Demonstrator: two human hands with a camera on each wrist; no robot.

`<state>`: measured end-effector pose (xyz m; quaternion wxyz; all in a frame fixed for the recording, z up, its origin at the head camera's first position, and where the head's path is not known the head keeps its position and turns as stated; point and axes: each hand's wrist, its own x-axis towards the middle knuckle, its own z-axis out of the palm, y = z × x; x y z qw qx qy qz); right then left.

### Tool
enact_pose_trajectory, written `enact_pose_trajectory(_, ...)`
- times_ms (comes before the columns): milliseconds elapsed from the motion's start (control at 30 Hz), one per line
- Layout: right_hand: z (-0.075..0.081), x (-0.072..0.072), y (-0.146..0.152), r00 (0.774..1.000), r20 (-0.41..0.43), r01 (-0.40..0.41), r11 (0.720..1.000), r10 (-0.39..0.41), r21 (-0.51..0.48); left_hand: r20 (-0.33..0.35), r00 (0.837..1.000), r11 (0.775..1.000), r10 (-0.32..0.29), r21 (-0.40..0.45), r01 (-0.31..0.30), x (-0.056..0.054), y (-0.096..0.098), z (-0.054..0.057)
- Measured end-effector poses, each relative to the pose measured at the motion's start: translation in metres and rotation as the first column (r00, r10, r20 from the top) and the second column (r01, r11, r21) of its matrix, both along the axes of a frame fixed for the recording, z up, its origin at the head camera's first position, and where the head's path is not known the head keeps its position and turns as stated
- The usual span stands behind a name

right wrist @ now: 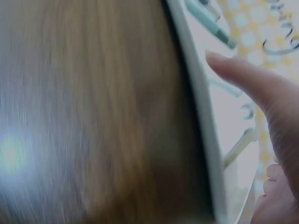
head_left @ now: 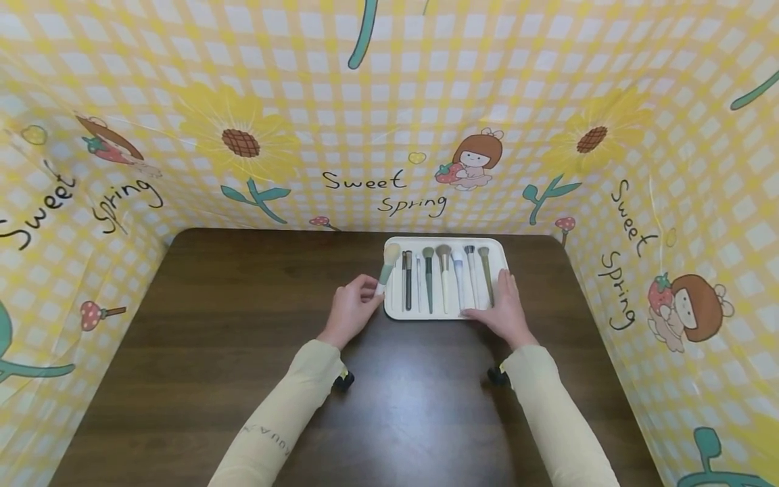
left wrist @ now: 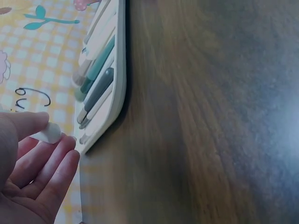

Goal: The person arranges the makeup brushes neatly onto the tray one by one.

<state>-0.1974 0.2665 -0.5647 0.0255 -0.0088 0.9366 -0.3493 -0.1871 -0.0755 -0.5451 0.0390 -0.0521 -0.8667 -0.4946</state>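
My left hand [head_left: 351,308] pinches the white handle end of a makeup brush [head_left: 386,272] between thumb and fingers. The brush has a pale, fluffy head and a green section, and it tilts over the left rim of a white tray [head_left: 426,316]. In the left wrist view only its white end [left wrist: 52,134] shows at the fingertips. Several other makeup brushes lie side by side in the tray, among them a green one [head_left: 429,270] and an olive one [head_left: 486,274]. My right hand [head_left: 510,314] rests at the tray's front right corner, thumb by the front rim, extended fingers along the right side.
The tray sits near the back edge of a dark brown wooden table [head_left: 274,297]. Yellow checked cloth [head_left: 341,135] with printed flowers and figures surrounds the table at the back and sides. A bright reflection shows on the tabletop between the forearms.
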Motion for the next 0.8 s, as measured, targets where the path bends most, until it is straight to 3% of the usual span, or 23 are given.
enact_pose_trajectory(200,0.017,0.001,-0.033,0.998,-0.06,-0.043,0.99,0.036,-0.131,-0.017,0.999,0.999,-0.038,-0.03,0.038,0.0,0.012,0.001)
enact_pose_trajectory(400,0.027,0.006,-0.067,0.992,-0.066,-0.126,0.953,0.112,-0.277,-0.017,0.997,0.995,-0.072,-0.064,0.071,0.001,0.026,-0.001)
enact_pose_trajectory(633,0.031,0.008,-0.094,0.986,-0.084,-0.164,0.907,0.142,-0.389,-0.019,0.996,0.992,-0.093,-0.084,0.091,0.004,0.039,-0.001)
enact_pose_trajectory(800,0.028,0.009,-0.104,0.99,-0.079,-0.136,0.889,0.112,-0.437,-0.074,0.993,0.991,-0.091,-0.107,0.083,0.006,0.044,-0.001)
